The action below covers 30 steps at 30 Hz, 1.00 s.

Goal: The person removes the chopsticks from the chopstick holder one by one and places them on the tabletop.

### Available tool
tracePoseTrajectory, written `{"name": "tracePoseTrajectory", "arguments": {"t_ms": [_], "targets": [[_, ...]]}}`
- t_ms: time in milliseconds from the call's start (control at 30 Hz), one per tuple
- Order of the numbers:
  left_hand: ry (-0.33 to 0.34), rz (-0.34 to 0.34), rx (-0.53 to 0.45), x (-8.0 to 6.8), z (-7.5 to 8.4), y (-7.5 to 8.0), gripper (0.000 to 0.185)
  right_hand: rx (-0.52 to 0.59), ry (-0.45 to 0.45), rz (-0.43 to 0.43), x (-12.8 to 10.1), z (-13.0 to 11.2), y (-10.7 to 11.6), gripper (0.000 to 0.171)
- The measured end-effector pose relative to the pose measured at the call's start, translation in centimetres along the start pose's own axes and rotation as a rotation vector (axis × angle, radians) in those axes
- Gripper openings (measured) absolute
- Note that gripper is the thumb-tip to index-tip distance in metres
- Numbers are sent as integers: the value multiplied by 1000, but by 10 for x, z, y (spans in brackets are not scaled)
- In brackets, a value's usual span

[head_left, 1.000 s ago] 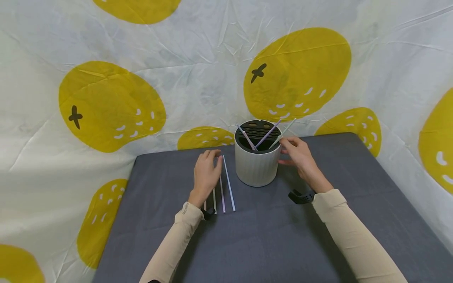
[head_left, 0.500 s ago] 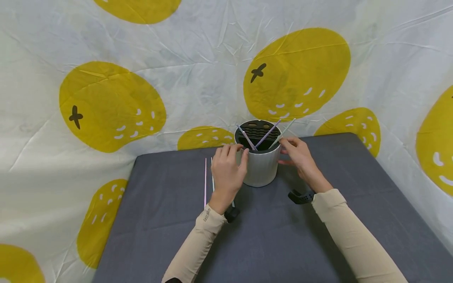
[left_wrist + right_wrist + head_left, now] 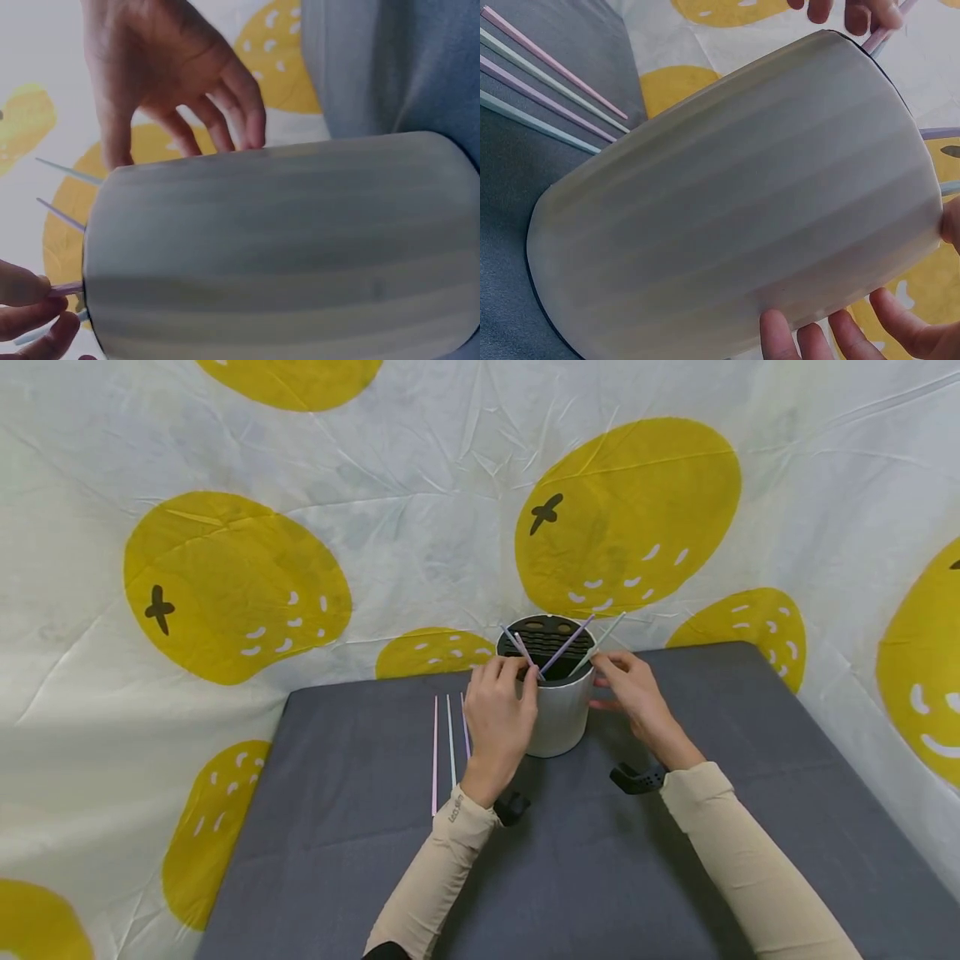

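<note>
Grey cloth-covered desk (image 3: 337, 860), backed by a white sheet printed with yellow fruit shapes (image 3: 622, 518); both appear whole only in the head view.

Ribbed white holder (image 3: 558, 718), cylindrical, with a dark slotted insert: stands upright near the desk's far edge, long axis vertical. The wrist views show only its pale ribbed wall, filling each frame; the dark insert is seen from the head view alone.

Right hand (image 3: 628, 681): at the holder's right rim, arm reaching forward from the lower right, fingers curved against the wall. In the right wrist view the fingertips (image 3: 780, 337) lie on the ribbed wall, gripping the holder.

Left hand (image 3: 501, 706): on the holder's left side, wrist low, fingers raised to the rim. In the left wrist view thumb and fingers pinch the purple straw (image 3: 66, 288) just where it leaves the rim.

Straws in holder (image 3: 564, 645): thin, slanting out of the slots, leaning in different directions. The pinched straw leans left, upper end pointing away from the person.

Loose straws (image 3: 448, 743): lying flat on the desk just left of the left hand, side by side, long axes running away from the person. The right wrist view shows four of them.
</note>
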<state>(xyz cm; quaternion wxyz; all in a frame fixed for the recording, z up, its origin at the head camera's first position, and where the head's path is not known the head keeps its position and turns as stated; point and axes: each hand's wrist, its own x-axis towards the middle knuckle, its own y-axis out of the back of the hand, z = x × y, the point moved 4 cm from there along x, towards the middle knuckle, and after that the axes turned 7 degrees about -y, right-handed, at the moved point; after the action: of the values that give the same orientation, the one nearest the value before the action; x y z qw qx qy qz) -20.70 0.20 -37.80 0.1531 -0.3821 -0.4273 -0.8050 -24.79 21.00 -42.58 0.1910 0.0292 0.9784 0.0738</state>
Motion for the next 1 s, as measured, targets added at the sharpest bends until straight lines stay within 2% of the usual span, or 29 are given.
{"name": "tracePoseTrajectory", "arguments": {"t_ms": [167,400,500,667,867,1000], "targets": [[22,70,-128,9,-4,11,15,6,2,-2,0,-2,-1,60],[129,131,-516,19,-15,23,16,-2,-2,-13,1,-2,-1,61],[185,153,-651,23,-18,28,18,-5,-3,-15,1,-1,-2,61],[236,198,-848,33,-23,40,22,-6,-1,-12,1,-3,-2,62],[255,252,-992,48,-36,58,23,-8,-1,-3,0,-5,-2,62],[261,276,-1041,57,-49,70,22,-6,-5,-2,1,-4,-2,62]]}}
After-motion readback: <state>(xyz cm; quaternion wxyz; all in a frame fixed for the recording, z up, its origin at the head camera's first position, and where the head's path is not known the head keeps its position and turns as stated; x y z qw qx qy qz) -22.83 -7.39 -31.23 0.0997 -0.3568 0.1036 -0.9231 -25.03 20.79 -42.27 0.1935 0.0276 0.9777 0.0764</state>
